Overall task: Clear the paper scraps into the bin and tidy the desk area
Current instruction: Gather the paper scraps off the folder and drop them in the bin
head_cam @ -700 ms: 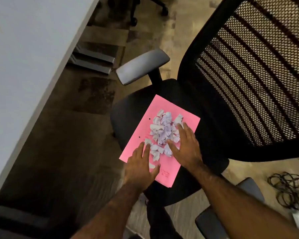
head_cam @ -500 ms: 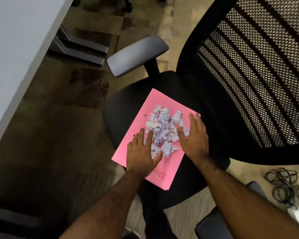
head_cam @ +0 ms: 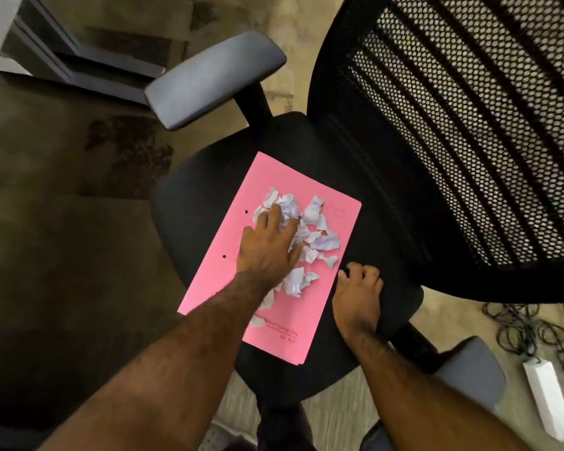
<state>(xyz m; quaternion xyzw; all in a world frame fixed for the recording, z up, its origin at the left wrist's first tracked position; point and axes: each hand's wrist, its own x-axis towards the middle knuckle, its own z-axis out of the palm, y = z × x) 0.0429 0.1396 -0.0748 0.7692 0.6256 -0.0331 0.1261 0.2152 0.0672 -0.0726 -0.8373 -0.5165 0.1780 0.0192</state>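
The right hand (head_cam: 358, 288) has left the scraps (head_cam: 306, 229) and now rests, fingers curled and holding nothing, on the seat (head_cam: 192, 206) just right of the folder (head_cam: 306, 327). The left hand (head_cam: 267, 249) has moved onto the pile mid-folder, fingers spread loosely over it. Judging by this, gathering continues; no bin shows.

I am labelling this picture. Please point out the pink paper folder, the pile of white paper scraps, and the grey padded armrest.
pink paper folder (head_cam: 310, 320), head view, bare lower part
pile of white paper scraps (head_cam: 326, 240), head view, crumpled piece at right
grey padded armrest (head_cam: 214, 78), head view, pad's middle
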